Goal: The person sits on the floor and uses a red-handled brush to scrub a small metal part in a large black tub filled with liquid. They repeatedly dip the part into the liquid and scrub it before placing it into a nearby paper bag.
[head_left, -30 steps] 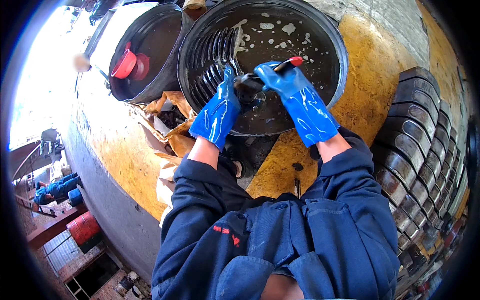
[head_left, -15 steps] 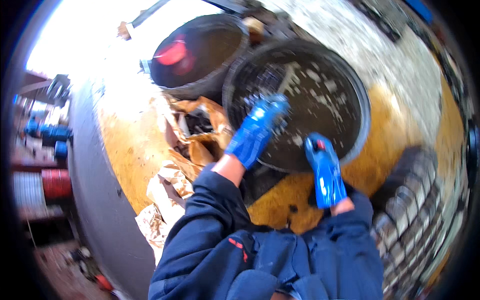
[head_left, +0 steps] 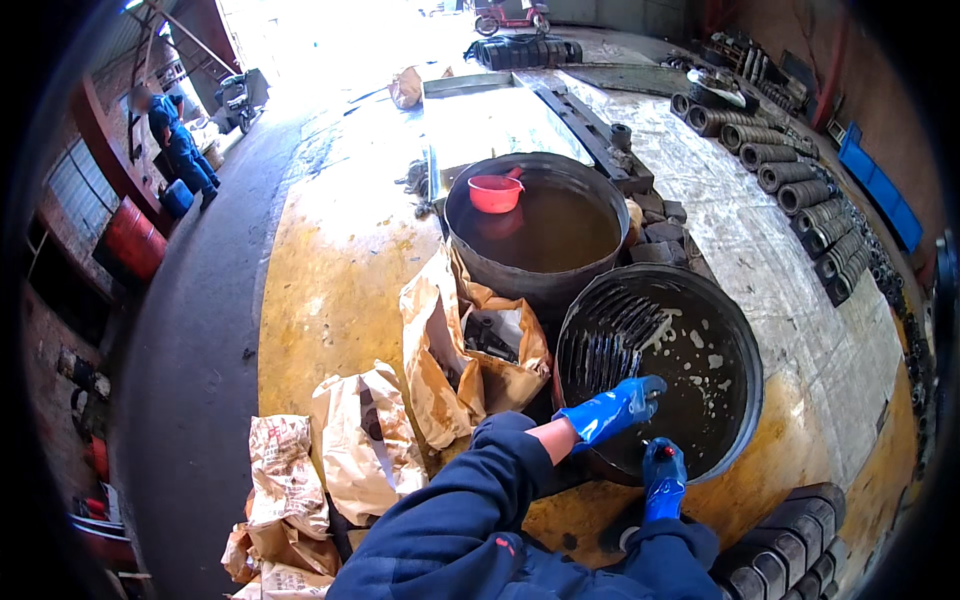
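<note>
Near right, dark basin point(head_left: 735, 330) holds murky liquid, metal blades point(head_left: 605, 345) racked at left side. Left hand point(head_left: 612, 408), blue glove, fingers loosely extended over basin rim. Right hand point(head_left: 664, 482) curled at near rim; grip cannot tell. Far: tub point(head_left: 470, 255) with red scoop point(head_left: 496, 192).

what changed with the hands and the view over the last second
The view swung up and away, now taking in more floor. The right hand drew back to the near rim of the round black basin of foamy dark liquid. The left hand stays reaching into it. The basin stayed put.
</note>
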### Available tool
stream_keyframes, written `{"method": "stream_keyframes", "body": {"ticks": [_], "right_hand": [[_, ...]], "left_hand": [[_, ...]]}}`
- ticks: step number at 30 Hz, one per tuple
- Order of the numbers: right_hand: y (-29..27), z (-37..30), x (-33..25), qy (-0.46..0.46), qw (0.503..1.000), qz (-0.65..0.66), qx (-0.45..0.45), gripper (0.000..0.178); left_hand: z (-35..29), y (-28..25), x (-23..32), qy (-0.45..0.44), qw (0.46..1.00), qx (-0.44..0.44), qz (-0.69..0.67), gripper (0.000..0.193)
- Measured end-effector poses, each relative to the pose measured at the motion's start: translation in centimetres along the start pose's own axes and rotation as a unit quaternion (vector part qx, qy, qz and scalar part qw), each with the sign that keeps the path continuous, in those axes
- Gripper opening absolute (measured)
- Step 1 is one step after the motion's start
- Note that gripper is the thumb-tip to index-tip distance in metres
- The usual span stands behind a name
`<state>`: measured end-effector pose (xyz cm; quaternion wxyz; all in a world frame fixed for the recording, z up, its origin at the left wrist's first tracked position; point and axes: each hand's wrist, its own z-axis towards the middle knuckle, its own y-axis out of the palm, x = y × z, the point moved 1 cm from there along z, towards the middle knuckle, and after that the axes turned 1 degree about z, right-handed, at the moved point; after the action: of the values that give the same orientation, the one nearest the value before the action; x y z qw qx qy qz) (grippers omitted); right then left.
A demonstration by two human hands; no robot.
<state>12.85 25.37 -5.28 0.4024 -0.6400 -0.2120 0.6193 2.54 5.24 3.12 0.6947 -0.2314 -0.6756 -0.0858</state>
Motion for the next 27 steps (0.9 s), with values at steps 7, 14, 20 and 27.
{"method": "stream_keyframes", "body": {"ticks": [7, 14, 20, 27], "right_hand": [[-2.8, -0.7, -6.0, -0.06, 0.997, -0.007, -0.053, 0.023], [-0.9, 0.0, -0.6, -0.106, 0.986, -0.021, -0.127, 0.026], [0.7, -0.1, 1.4, -0.071, 0.952, 0.278, -0.104, 0.011], [-0.3, -0.8, -1.1, -0.086, 0.989, 0.116, 0.042, 0.013]], "left_hand": [[-0.4, 0.9, -1.3, -0.006, 0.949, -0.098, 0.3, 0.032], [-2.4, -0.6, 6.7, -0.092, 0.878, -0.191, 0.428, 0.024], [-1.7, 0.2, 4.9, -0.022, 0.841, -0.177, 0.511, 0.02], [-0.2, -1.1, 8.1, -0.078, 0.854, -0.192, 0.478, 0.029]]}}
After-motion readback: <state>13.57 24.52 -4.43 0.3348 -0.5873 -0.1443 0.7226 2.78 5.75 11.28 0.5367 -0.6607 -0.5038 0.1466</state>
